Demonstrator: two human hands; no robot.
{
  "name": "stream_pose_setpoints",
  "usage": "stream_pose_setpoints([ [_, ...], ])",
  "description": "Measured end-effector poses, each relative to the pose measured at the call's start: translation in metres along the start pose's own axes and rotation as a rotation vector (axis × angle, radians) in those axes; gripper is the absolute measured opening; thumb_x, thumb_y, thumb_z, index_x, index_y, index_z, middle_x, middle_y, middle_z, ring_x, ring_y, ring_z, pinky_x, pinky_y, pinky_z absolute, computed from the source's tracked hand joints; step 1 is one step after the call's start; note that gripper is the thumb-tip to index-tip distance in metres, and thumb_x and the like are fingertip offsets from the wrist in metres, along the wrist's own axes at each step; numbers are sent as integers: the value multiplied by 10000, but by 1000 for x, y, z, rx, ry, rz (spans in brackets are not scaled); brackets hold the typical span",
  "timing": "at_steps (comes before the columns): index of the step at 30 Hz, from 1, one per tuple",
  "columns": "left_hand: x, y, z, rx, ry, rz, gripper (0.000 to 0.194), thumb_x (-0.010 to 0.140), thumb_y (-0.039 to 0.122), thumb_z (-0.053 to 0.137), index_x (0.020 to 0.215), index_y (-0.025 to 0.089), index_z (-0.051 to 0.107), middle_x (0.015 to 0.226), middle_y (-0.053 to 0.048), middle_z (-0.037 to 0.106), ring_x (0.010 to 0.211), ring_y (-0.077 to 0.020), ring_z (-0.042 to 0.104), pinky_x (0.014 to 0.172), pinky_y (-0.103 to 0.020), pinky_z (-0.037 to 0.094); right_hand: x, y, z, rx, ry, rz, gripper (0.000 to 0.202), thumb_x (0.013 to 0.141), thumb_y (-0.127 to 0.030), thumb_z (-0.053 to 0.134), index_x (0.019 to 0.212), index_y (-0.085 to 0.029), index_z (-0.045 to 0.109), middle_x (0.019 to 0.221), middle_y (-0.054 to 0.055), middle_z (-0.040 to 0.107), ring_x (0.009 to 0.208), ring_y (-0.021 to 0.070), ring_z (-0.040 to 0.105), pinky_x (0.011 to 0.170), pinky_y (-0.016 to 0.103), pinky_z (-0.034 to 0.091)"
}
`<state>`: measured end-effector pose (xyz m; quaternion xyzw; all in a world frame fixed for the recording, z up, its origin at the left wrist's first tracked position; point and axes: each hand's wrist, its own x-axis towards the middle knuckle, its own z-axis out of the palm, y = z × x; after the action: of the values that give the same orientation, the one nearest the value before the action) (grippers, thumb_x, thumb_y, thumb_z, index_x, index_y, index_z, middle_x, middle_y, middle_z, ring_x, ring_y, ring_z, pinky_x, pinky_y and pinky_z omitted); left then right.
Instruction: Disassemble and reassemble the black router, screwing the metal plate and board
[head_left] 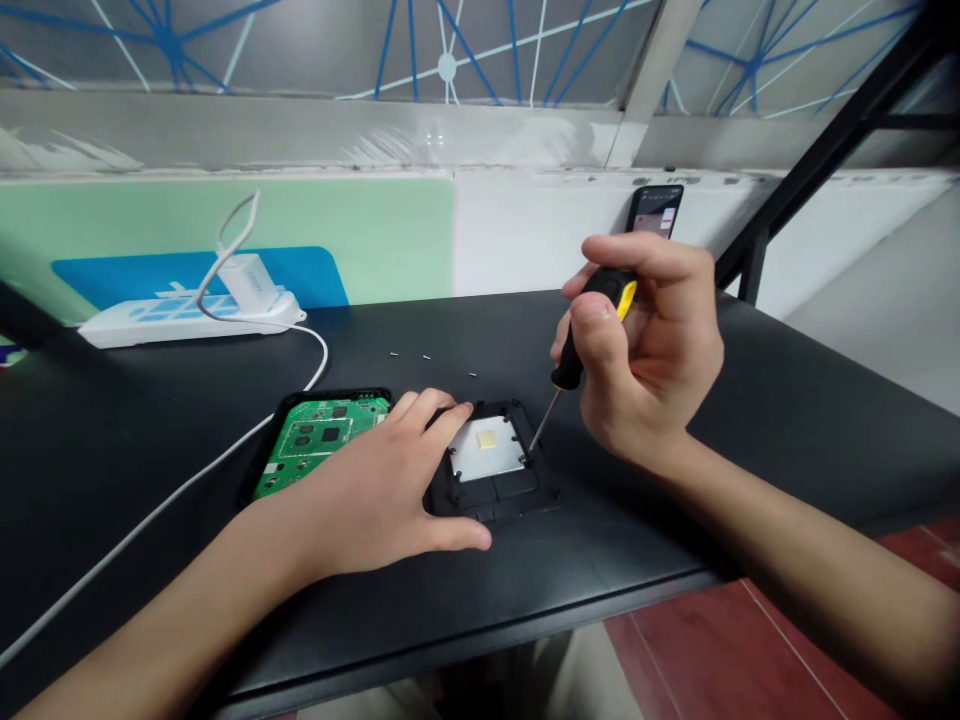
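Black cover (491, 491) lies at 6 o'clock from centre, left hand (371, 480) spread at its 9 o'clock, right hand (660, 360) gripping the screwdriver (568, 368), tip at 3 o'clock, shaft (546, 416) best brought upright

Bare forearms (225, 580) and pale beige trousers (592, 675)

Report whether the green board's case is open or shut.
Open. The green board shows uncovered inside the black case, though the left hand hides part of it.
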<state>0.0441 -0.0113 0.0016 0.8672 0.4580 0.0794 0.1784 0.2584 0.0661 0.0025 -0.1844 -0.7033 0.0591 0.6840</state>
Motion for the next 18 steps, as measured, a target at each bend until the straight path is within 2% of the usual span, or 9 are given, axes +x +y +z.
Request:
stream_pose_setpoints([
  [5, -1, -2, 0, -9, 28, 19, 895, 781, 653, 718, 1489, 198, 411, 1430, -136, 476, 1296, -367, 485, 1100, -522, 437, 0, -1, -1, -3, -2, 1, 322, 876, -438, 687, 1190, -375, 651, 976, 28, 621, 632, 167, 631, 506, 316, 504],
  [10, 1, 0, 0, -10, 31, 28, 883, 788, 660, 706, 1483, 203, 412, 1432, -140, 474, 1303, -370, 477, 1106, -528, 425, 0, -2, 2, 10, 10, -17, 307, 890, -361, 671, 1197, -369, 659, 932, 13, 601, 506, 101, 540, 400, 266, 426],
  [14, 1, 1, 0, 1, 16, 15, 903, 787, 650, 712, 1488, 172, 402, 1438, -150, 467, 1310, -372, 468, 1115, -525, 418, -1, -3, 2, 38, -6, -45, 332, 877, -323, 683, 1208, -334, 665, 924, 21, 592, 511, 98, 553, 410, 265, 442],
  [18, 1, 2, -1, 18, 1, 15, 911, 792, 657, 709, 1489, 161, 393, 1447, -158, 456, 1317, -368, 460, 1123, -526, 413, 0, -5, -1, 3, -31, -23, 320, 892, -403, 672, 1210, -379, 644, 950, 19, 611, 558, 132, 583, 463, 291, 484],
])
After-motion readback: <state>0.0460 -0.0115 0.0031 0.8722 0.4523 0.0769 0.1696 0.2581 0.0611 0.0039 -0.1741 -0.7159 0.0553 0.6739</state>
